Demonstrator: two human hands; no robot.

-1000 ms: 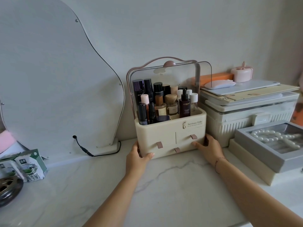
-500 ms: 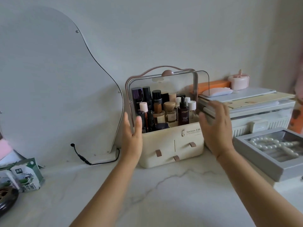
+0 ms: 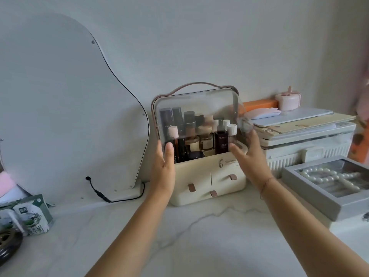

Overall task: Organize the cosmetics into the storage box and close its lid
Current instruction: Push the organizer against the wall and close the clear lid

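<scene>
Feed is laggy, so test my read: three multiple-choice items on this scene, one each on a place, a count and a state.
1. The grey pearl tray lies where from the storage box? A left; B right; C on top.
2. How many drawer pull tabs on the box front? A two; B three; C five.
3. The clear lid is: A off the box; B untouched; C held by the left hand and right hand.
Answers: B, the tray sits at the box's right; B, three tabs show; C, both hands grip its side edges, over the bottles.
</scene>
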